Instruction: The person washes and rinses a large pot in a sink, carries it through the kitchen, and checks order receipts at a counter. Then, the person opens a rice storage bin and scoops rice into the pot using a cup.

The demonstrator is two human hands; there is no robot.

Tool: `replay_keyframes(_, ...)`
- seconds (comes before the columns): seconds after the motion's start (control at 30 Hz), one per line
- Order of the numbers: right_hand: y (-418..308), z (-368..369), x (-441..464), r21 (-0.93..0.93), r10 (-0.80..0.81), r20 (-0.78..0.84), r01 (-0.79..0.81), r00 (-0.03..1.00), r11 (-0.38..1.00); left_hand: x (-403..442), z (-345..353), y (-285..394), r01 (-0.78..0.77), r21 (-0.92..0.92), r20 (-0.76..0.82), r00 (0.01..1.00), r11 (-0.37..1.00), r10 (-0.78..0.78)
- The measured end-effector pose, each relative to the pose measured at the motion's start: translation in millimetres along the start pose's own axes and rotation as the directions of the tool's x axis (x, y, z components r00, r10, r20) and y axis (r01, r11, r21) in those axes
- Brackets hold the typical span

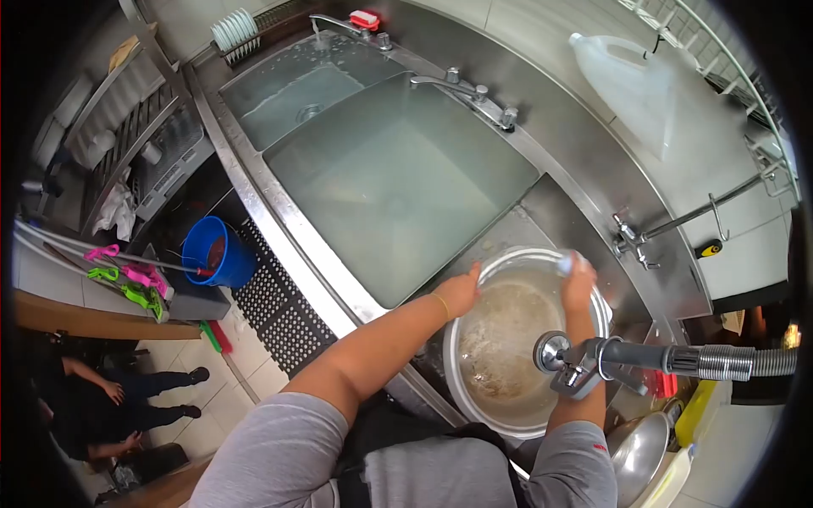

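A large round metal pot [452,372] with cloudy brownish water inside stands in the right-hand part of the sink. My left hand [460,290] grips its rim at the far left, fingers closed. At the far right rim is my right hand [580,286], closed around a small pale blue-white thing [565,266], mostly covered by the fingers; its kind cannot be made out. A pre-rinse spray head [555,351] hangs over the pot's right side, in front of my right forearm.
Left of the pot, a sink basin [398,195] holds cloudy water; beyond it, a faucet [326,21] runs into another basin. A metal bowl [639,457] sits at the right. A blue bucket [212,254] stands on the floor at left, and another person [93,389] is farther off.
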State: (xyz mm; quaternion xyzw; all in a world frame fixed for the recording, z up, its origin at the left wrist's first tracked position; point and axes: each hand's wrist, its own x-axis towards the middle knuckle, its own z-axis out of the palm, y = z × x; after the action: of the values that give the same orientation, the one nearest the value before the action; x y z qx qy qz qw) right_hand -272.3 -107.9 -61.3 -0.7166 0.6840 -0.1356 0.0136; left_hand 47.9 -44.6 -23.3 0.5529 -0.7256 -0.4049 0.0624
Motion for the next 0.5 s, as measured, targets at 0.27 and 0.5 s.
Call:
replay_keyframes(0.27, -65, -3, 8, -0.017, -0.371, -0.036, 0.37, 0.928, 0.929, 3, 2, 3, 0.013, -0.014, 0.009, 1.0, 1.0, -0.013)
replay_keyframes(0.5, 202, -7, -139, -0.18, 0.308, 0.208, -0.274, 0.928, 0.945, 3, 6, 2, 0.108, -0.081, 0.026, 0.994, 0.991, -0.106)
